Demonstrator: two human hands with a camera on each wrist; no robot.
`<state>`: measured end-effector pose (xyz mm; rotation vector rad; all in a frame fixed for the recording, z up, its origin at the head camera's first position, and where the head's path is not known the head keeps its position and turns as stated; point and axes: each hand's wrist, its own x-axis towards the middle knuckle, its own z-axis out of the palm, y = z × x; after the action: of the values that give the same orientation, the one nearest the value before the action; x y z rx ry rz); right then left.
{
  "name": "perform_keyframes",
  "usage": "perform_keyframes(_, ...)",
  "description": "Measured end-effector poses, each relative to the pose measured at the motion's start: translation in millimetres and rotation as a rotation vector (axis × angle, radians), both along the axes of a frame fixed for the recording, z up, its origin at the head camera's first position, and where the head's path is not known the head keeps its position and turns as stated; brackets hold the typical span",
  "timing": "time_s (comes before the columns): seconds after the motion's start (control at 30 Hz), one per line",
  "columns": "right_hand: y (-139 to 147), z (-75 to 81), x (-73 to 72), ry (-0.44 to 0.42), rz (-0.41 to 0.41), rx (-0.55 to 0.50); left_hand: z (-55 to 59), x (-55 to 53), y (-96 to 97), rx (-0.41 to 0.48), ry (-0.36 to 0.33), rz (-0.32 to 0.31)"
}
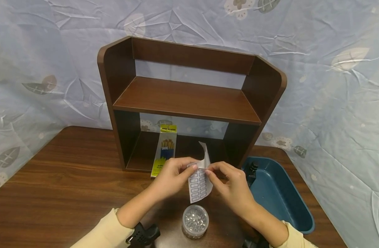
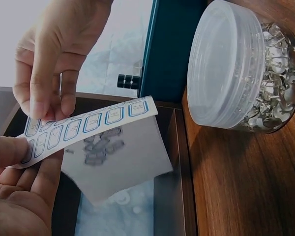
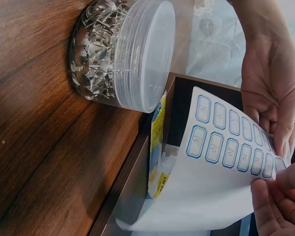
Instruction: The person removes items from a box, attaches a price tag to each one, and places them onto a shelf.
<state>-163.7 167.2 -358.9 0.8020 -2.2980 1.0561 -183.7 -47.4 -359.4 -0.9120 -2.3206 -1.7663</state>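
Observation:
A sheet of white sticker labels point(image 1: 198, 187) with blue-bordered boxes is held up above the table, its upper part bent back. The left hand point(image 1: 172, 175) pinches one edge between thumb and fingers, seen closer in the left wrist view on the label sheet point(image 2: 93, 123). Across from it, the right hand point(image 1: 233, 186) pinches at the sheet near the bend, thumb and index finger together. Whether a single label is lifting there is hidden by the fingertips. Below both hands stands a clear round jar point(image 1: 195, 222) of silver thumbtacks point(image 3: 96, 49), its translucent lid point(image 3: 155, 54) on.
Behind the hands stands a brown two-tier shelf point(image 1: 186, 96). A pack of artist brushes point(image 1: 167, 148) leans in its lower left compartment. To the right lies a blue tray point(image 1: 279, 196) with a small black bottle point(image 1: 251, 172) at its left side. Patterned cloth point(image 1: 332, 113) hangs around the table.

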Motion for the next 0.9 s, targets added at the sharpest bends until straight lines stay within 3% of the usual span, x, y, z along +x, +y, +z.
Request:
perform_keyframes(0.3, 1.2, 0.8, -2.0, -0.111, -0.01, -0.057, 1.7, 0.5, -0.1, -0.013, -0.035, 0.003)
perform_keyframes(0.6, 2.7, 1.5, -1.1, -0.144, -0.012, -0.066, 0.9, 1.2, -4.9, -0.025, -0.061, 0.019)
perform_keyframes(0.9, 6.7, 1.7, 1.0, -0.209, -0.002, -0.105, -10.6, 0.9, -25.5, -0.002, -0.08, 0.07)
